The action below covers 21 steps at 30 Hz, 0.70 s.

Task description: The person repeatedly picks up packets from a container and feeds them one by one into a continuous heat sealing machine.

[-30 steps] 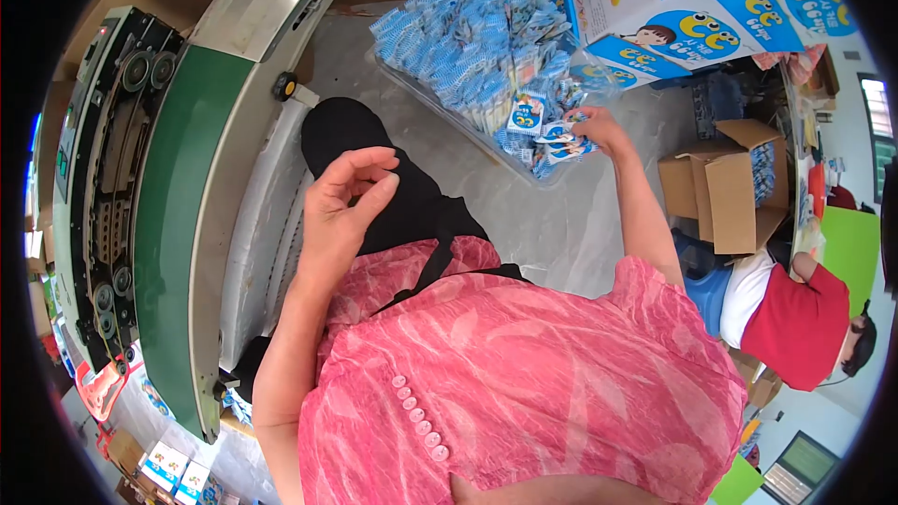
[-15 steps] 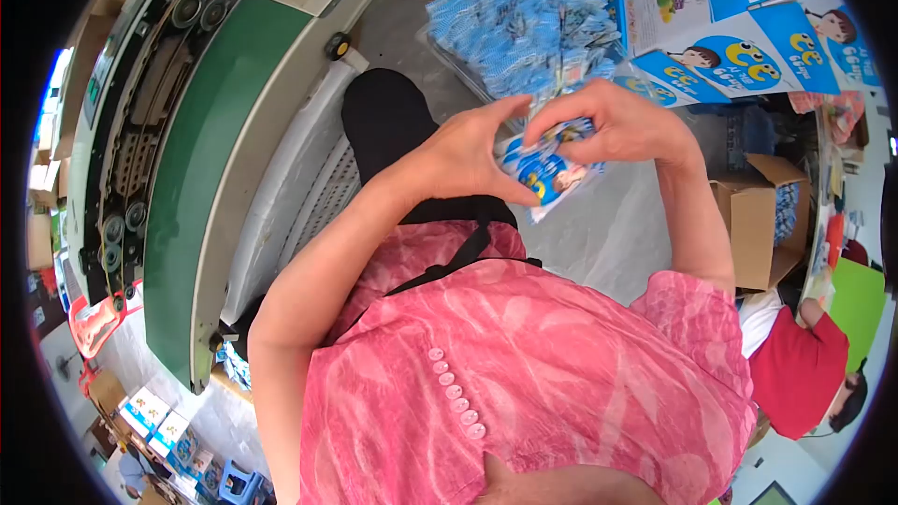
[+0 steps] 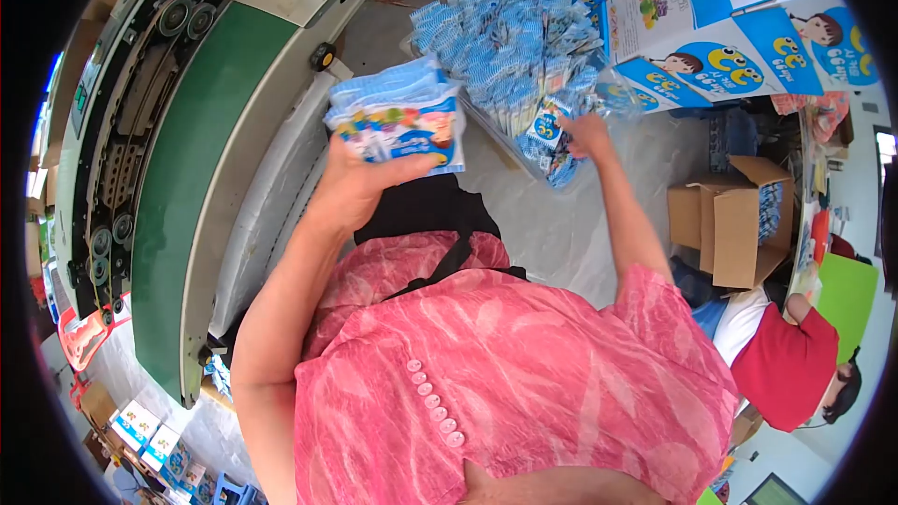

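Observation:
In my left hand (image 3: 360, 182) is a small stack of blue-and-white printed packets (image 3: 398, 122), thumb across the front and fingers behind. The stack is raised over the floor beside the green-sided machine. My right hand (image 3: 587, 137) is at the near edge of a large heap of similar blue packets (image 3: 510, 42). Its closed fingers are on one packet (image 3: 545, 122) with a bright printed face. Clear plastic shows around the heap's lower edge.
Printed cartons (image 3: 720, 47) stand behind the heap. To the left runs a long green-and-grey machine (image 3: 210, 168). An open cardboard box (image 3: 739, 224) holding blue packets is at right, near a person in a red top (image 3: 786, 369).
The hands were together around packets; now they are apart. My left hand has moved left with the stack, and my right hand has gone down to the heap's near edge.

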### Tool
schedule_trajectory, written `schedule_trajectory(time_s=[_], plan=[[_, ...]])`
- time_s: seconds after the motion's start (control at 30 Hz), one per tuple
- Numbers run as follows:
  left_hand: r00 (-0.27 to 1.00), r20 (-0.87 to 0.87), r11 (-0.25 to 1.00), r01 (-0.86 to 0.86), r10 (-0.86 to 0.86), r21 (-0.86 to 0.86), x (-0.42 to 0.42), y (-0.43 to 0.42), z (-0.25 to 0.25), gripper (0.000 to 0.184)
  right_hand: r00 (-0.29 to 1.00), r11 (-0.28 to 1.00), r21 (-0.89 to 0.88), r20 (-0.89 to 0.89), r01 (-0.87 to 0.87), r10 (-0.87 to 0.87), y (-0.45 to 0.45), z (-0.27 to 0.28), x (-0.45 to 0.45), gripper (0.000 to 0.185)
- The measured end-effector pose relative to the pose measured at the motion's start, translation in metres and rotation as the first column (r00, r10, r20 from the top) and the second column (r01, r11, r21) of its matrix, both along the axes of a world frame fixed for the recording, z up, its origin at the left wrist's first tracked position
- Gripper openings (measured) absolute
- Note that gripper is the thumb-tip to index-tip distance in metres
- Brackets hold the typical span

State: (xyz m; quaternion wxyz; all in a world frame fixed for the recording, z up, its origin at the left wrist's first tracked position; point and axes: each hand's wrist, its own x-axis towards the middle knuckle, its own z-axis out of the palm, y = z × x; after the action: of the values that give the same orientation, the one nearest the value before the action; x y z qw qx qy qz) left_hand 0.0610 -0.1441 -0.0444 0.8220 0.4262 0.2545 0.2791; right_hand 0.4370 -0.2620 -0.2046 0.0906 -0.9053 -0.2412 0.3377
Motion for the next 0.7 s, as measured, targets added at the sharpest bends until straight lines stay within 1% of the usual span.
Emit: schedule_trajectory(time_s=[0.03, 0.07, 0.1, 0.13, 0.2, 0.23, 0.27, 0.37, 0.4, 0.47, 0.5, 0.57, 0.6, 0.63, 0.67, 0.7], plan=[[0.999, -0.002, 0.998, -0.051, 0.051, 0.024, -0.007, 0.0, 0.001, 0.049, 1.0, 1.0, 0.0, 0.002, -0.003, 0.003, -0.007, -0.019, -0.003, 0.046], [0.995, -0.005, 0.994, -0.099, 0.099, 0.048, -0.014, 0.0, 0.001, 0.048, 0.972, 0.994, 0.096, 0.233, -0.048, 0.025, -0.017, -0.053, -0.004, 0.043], [0.995, -0.004, 0.994, -0.099, 0.1, 0.049, -0.02, 0.0, 0.001, 0.048, 0.892, 0.977, 0.18, 0.451, -0.114, 0.021, -0.023, -0.071, -0.006, 0.041], [0.991, -0.027, 0.991, -0.126, 0.127, 0.046, -0.026, -0.001, 0.0, 0.048, 0.892, 0.977, 0.181, 0.452, -0.114, 0.02, -0.022, -0.07, -0.012, 0.041], [0.981, -0.07, 0.983, -0.179, 0.181, 0.042, -0.037, -0.003, -0.001, 0.048, 0.905, 0.954, 0.294, 0.418, -0.054, -0.077, -0.016, -0.063, -0.03, 0.033], [0.981, -0.066, 0.983, -0.18, 0.183, 0.044, -0.041, -0.004, -0.002, 0.048, 0.909, 0.937, 0.349, 0.398, -0.026, -0.123, -0.013, -0.058, -0.035, 0.029], [0.977, -0.066, 0.979, -0.202, 0.204, 0.039, -0.045, -0.006, -0.002, 0.047, 0.908, 0.935, 0.352, 0.402, -0.029, -0.123, -0.014, -0.059, -0.035, 0.029], [0.97, -0.053, 0.971, -0.237, 0.239, 0.028, -0.054, -0.009, -0.004, 0.047, 0.909, 0.781, 0.588, 0.177, 0.209, -0.376, -0.022, -0.082, -0.03, 0.02], [0.962, -0.049, 0.963, -0.269, 0.27, 0.018, -0.057, -0.01, -0.005, 0.047, 0.907, 0.78, 0.592, 0.185, 0.204, -0.378, -0.028, -0.091, -0.027, 0.02], [0.943, -0.042, 0.944, -0.331, 0.331, -0.003, -0.06, -0.013, -0.006, 0.046, 0.915, 0.566, 0.769, -0.059, 0.297, -0.4, -0.043, -0.113, -0.021, 0.015], [0.942, -0.028, 0.942, -0.335, 0.335, 0.0, -0.059, -0.015, -0.006, 0.046, 0.91, 0.44, 0.829, -0.181, 0.345, -0.373, -0.046, -0.115, -0.018, 0.014], [0.934, -0.025, 0.934, -0.357, 0.357, 0.001, -0.063, -0.016, -0.006, 0.048, 0.932, 0.419, 0.871, -0.107, 0.256, -0.347, -0.048, -0.111, -0.011, 0.015], [0.92, -0.028, 0.92, -0.391, 0.392, 0.02, -0.07, -0.014, -0.006, 0.048, 0.928, 0.403, 0.857, -0.202, 0.322, -0.311, -0.039, -0.084, -0.019, 0.016], [0.917, -0.025, 0.917, -0.396, 0.397, 0.053, -0.075, -0.012, -0.005, 0.049, 0.918, 0.392, 0.835, -0.303, 0.385, -0.257, -0.023, -0.035, -0.038, 0.017], [0.911, -0.025, 0.908, -0.409, 0.412, 0.091, -0.077, -0.011, -0.005, 0.049, 0.929, 0.326, 0.871, -0.327, 0.368, -0.174, -0.001, -0.006, -0.049, 0.018], [0.905, 0.022, 0.898, -0.424, 0.424, 0.117, -0.08, -0.009, -0.004, 0.049, 0.934, 0.255, 0.898, -0.347, 0.358, -0.087, 0.026, 0.021, -0.064, 0.02]])
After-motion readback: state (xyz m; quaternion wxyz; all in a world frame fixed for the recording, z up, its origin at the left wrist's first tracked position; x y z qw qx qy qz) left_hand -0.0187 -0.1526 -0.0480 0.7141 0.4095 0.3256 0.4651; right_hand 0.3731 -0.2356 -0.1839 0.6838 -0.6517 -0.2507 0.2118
